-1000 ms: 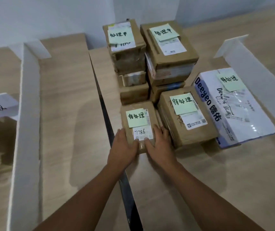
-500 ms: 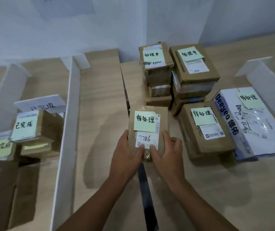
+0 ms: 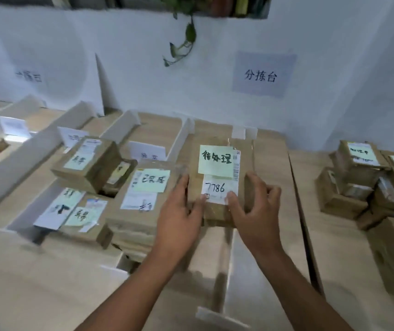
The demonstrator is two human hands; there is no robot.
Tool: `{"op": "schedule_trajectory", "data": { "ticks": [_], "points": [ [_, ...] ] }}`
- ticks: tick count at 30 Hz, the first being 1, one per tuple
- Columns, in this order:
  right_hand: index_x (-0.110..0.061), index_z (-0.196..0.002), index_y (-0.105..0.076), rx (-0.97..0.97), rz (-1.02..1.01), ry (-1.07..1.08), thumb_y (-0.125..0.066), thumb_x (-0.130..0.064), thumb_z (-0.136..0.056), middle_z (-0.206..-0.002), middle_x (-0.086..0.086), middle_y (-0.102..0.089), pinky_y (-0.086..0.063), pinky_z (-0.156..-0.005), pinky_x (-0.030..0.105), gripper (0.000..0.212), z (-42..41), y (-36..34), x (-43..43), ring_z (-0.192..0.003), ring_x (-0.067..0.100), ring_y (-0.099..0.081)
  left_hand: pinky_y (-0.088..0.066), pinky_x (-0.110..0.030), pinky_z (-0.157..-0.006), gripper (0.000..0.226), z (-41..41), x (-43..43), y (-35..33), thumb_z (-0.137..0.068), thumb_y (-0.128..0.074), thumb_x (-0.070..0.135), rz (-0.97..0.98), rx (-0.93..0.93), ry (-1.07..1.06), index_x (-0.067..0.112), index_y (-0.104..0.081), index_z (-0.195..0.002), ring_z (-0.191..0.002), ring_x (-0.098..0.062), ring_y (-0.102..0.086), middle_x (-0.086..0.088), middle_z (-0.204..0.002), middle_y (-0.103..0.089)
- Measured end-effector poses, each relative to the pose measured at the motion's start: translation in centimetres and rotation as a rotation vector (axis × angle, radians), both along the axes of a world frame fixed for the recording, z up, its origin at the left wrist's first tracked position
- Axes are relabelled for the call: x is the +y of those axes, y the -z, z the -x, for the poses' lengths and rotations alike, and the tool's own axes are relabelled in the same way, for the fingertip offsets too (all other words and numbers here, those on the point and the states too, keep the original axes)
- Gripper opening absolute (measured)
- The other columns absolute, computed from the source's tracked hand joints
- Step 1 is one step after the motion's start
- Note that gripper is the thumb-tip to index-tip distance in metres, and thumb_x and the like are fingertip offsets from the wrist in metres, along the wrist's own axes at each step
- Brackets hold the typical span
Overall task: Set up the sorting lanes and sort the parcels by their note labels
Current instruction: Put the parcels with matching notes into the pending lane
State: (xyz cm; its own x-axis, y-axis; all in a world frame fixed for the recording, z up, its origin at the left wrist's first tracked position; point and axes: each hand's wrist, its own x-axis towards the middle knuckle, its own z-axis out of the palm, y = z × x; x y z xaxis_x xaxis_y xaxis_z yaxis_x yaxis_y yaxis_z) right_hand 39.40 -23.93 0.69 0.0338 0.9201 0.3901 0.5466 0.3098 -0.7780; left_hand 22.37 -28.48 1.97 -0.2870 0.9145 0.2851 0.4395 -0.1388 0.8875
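Note:
Both my hands hold a small brown parcel (image 3: pixel 219 185) marked 7786, with a green note (image 3: pixel 216 161) on top. My left hand (image 3: pixel 179 211) grips its left edge, thumb on the white label. My right hand (image 3: pixel 253 209) grips its right edge, thumb on the label too. The parcel hangs over a lane between white dividers (image 3: pixel 181 139). Left of it lies a flat parcel (image 3: pixel 141 197) with a green note. Further left are more labelled parcels (image 3: pixel 88 161) in other lanes. A stack of parcels (image 3: pixel 363 177) waits at the right.
White foam dividers (image 3: pixel 31 149) split the wooden table (image 3: pixel 334 247) into lanes with small white lane signs (image 3: pixel 147 152). A divider (image 3: pixel 224 283) runs toward me below the parcel. A paper sign (image 3: pixel 261 75) hangs on the wall, with a plant (image 3: pixel 181 44) above.
My hands lifted the 7786 parcel off the right pile and carried it left, over the lanes. My view swung left and up, bringing the wall and the lanes into sight.

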Motion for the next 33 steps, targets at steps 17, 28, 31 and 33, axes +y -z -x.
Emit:
{"op": "schedule_trajectory", "data": {
  "ticks": [17,28,31,33],
  "points": [
    [-0.043,-0.144,-0.040,-0.004,-0.108,-0.508,-0.068,-0.046,-0.090,-0.124,-0.015,-0.025,-0.036,-0.078,-0.006,0.061,50.7,-4.7,-9.6,-0.118,-0.005,-0.040,-0.046,-0.004,-0.084,0.040,48.1,-17.0,-5.0,-0.097,-0.055,0.044,-0.113,0.152,-0.450,0.054,-0.042,-0.133,-0.116,0.022,-0.049,0.052,-0.122,-0.049],
    [-0.038,-0.147,-0.036,0.034,0.087,-0.670,-0.071,-0.043,-0.089,-0.127,-0.014,-0.025,-0.048,-0.086,0.004,0.067,79.0,0.8,-5.4,-0.122,0.007,-0.048,-0.043,0.000,-0.078,0.048,76.3,-13.4,-0.9,-0.099,-0.057,0.037,0.129,0.217,-0.585,0.037,-0.043,-0.145,-0.109,0.023,-0.050,0.032,-0.125,-0.054],
    [-0.036,-0.148,-0.036,0.009,0.139,-0.645,-0.071,-0.043,-0.090,-0.126,-0.013,-0.024,-0.053,-0.090,0.014,0.068,84.0,1.9,-3.6,-0.123,0.009,-0.049,-0.045,-0.001,-0.074,0.046,81.6,-11.0,0.0,-0.100,-0.057,0.034,0.181,0.178,-0.528,0.043,-0.043,-0.142,-0.108,0.023,-0.051,0.040,-0.116,-0.055],
    [-0.038,-0.147,-0.035,-0.004,0.179,-0.627,-0.071,-0.042,-0.090,-0.125,-0.012,-0.023,-0.048,-0.090,0.006,0.067,86.4,2.8,-2.7,-0.124,0.010,-0.049,-0.045,0.000,-0.073,0.044,84.2,-9.6,0.9,-0.100,-0.058,0.031,0.204,0.149,-0.505,0.045,-0.042,-0.139,-0.108,0.024,-0.052,0.043,-0.113,-0.053]
  ]
}}
